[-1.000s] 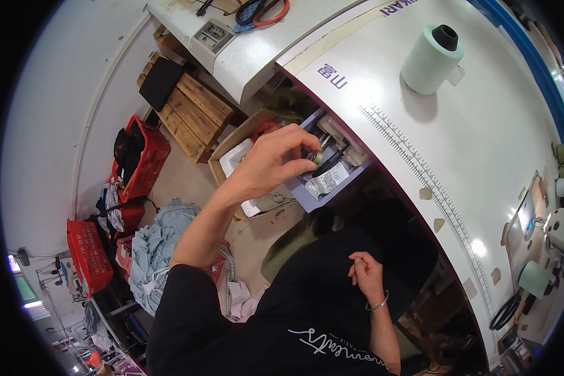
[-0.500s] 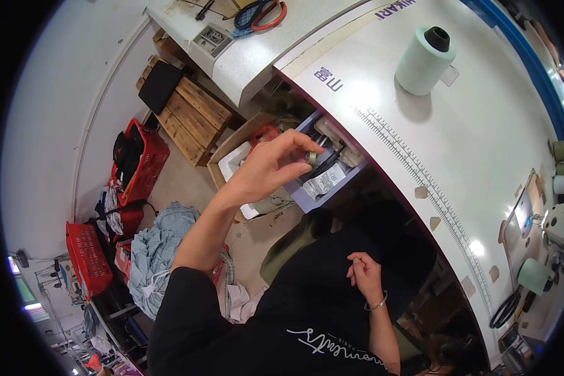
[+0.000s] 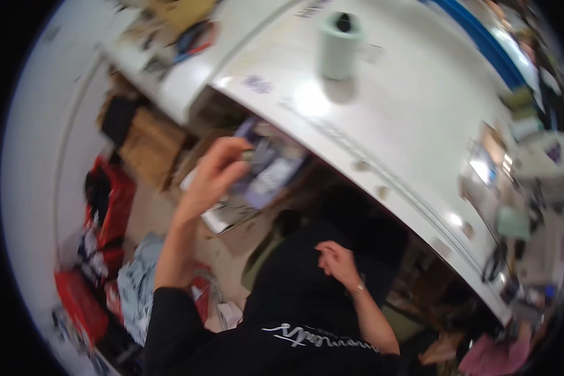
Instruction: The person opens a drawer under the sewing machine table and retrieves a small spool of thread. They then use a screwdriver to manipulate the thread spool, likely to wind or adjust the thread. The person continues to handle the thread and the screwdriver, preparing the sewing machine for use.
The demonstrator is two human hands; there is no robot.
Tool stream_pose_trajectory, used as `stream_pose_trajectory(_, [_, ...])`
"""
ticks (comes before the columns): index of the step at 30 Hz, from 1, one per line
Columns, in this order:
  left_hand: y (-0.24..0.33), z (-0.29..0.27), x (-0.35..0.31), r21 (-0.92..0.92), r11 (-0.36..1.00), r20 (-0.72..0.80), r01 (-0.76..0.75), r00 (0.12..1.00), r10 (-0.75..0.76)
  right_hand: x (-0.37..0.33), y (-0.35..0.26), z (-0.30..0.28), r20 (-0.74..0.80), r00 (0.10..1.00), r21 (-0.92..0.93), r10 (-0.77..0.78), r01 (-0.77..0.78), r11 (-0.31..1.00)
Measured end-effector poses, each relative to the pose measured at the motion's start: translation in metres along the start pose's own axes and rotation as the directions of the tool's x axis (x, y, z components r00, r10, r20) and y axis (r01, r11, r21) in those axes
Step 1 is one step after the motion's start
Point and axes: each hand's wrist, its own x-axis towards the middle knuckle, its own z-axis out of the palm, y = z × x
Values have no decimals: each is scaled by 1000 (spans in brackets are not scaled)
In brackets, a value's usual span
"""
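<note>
My left hand (image 3: 216, 172) is raised beside the pulled-out purple drawer (image 3: 257, 199), under the table edge. Thumb and forefinger pinch a small olive-green thread bobbin (image 3: 247, 155), blurred by motion. Inside the drawer lie a whitish packet (image 3: 272, 177) and dark slim tools too smeared to name. Over my dark-clothed lap, my right hand (image 3: 337, 260) hangs with loosely bent fingers, a little apart, and nothing visible in them. A bracelet circles that wrist.
The white sewing table (image 3: 413, 119) bears a pale green thread cone (image 3: 340, 47) and a sewing machine (image 3: 542, 160) at right. Scissors (image 3: 194, 41) lie on the far-left table. A wooden bench (image 3: 147, 147), red baskets (image 3: 81, 307) and pale blue cloth (image 3: 138, 272) stand at left.
The view has swung, so the table and drawer sit further left in the picture, and it is blurred. My left hand keeps the bobbin, now nearer the drawer's left side.
</note>
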Motion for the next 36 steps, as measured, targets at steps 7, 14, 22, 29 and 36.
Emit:
stream_pose_trajectory(7, [-5,16,9,44,997,-57,-61,996,63,-6,2,-11,-36,986,-90,-160,157,984])
stream_pose_trajectory(14, [-3,23,12,186,982,-26,-44,998,50,-12,4,-10,-25,979,-63,-202,200,978])
stream_pose_trajectory(22, [6,29,10,306,951,-103,-44,992,79,-10,19,-10,-55,985,-6,-162,162,987])
stream_pose_trajectory(29, [9,24,3,179,965,-3,-193,980,197,-12,12,-6,-84,981,-63,-174,169,984])
stream_pose_trajectory(36, [12,24,-6,76,966,27,-245,969,244,-13,6,-6,-75,984,-96,-164,156,983])
